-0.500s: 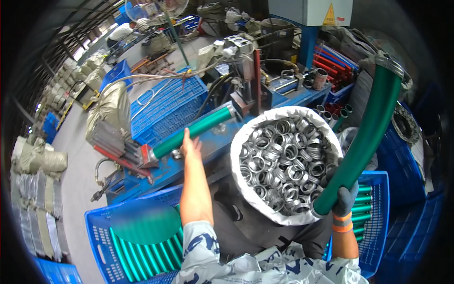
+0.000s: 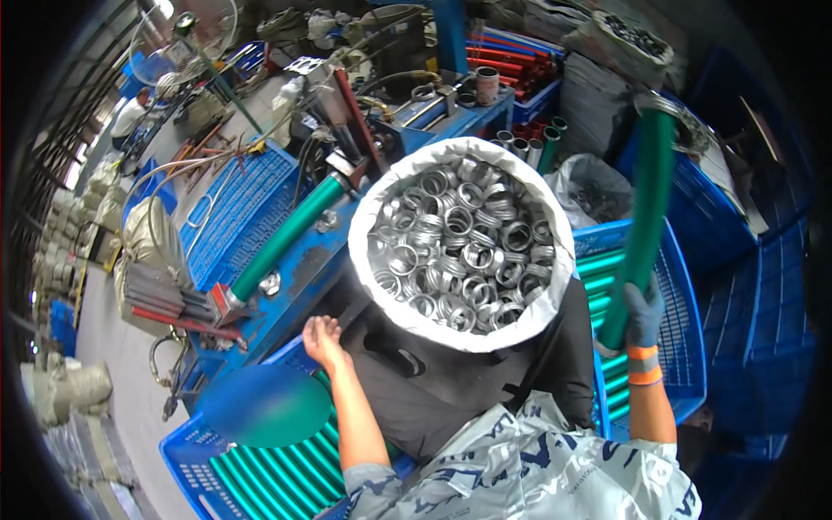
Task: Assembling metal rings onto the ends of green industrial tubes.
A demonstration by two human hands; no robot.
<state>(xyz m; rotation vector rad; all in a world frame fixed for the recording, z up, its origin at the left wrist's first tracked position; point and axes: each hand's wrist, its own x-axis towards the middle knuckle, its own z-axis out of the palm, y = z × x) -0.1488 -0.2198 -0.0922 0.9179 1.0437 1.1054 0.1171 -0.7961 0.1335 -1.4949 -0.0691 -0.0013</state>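
One green hose (image 2: 646, 217) is clamped low in the gloved right hand (image 2: 643, 314), its long axis rising steeply up and away. The bare left hand (image 2: 322, 338) is seen open and empty, nearer the mounted green hose (image 2: 290, 236) on the blue bench (image 2: 303, 277).

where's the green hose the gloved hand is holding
In the head view it is on the right: the green hose rises upright from the gloved right hand, over the blue crate, beside the sack of metal rings.
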